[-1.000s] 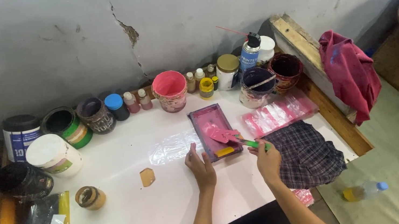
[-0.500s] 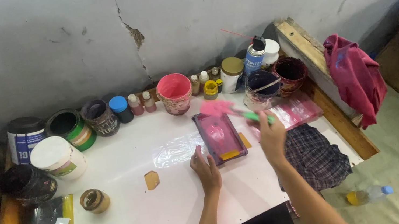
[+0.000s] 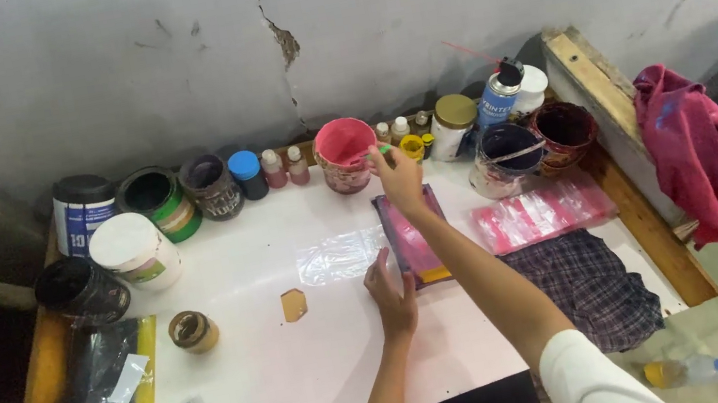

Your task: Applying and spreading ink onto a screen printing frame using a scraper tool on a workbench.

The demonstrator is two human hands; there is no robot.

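Our left hand [image 3: 390,294] presses flat, fingers spread, beside the small pink-stained frame [image 3: 412,238] on the desk [image 3: 292,380]. Our right hand [image 3: 398,177] pinches a thin green tool at the pink bucket [image 3: 344,155]; the frame looks light, stiff, slippery with ink, best gripped by its edges

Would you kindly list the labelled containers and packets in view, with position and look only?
Black-lidded cylindrical tub, far left by the wall: blue and white label.
White-lidded round plastic tub, in front of it: pale label with green.
Open round tin, beside them: green label band.
Blue spray can, right of centre by the wall: black nozzle.
Pink-tinted clear plastic packets, right on the table: flat, striped.
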